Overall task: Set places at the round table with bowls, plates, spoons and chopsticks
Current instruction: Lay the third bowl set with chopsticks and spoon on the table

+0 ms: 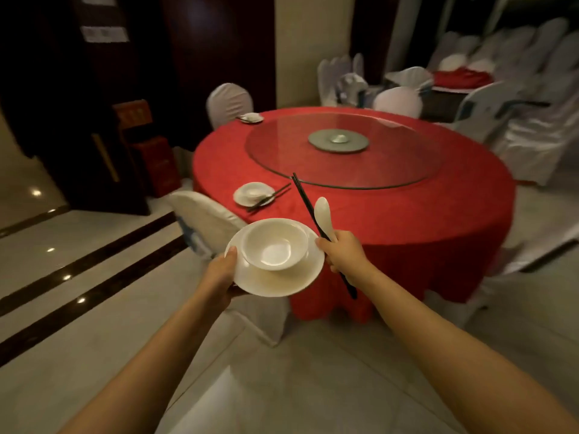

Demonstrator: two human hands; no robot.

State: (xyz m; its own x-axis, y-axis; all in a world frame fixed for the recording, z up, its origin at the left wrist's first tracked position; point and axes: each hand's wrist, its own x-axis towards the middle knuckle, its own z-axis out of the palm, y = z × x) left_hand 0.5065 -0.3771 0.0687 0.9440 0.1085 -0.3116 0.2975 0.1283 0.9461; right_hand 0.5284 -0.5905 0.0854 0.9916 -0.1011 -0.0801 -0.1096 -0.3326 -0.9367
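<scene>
My left hand [221, 275] grips the left rim of a white plate [275, 281], thumb on top, with a white bowl [275, 244] standing on it. My right hand [340, 252] holds a white spoon [322, 214] and a pair of dark chopsticks [305, 200] together, both pointing up and away. I hold both in the air short of the round table's [391, 214] near left edge. On its red cloth lie two set places: one at the near left [253, 194] with chopsticks across it, one at the far left [250, 118].
A glass turntable [344, 170] with a metal hub covers the table's middle. White-covered chairs stand around: one right under the plate [203, 219], one at the far left [229, 104], others at the back and right [532, 133]. Dark doors and red boxes stand left.
</scene>
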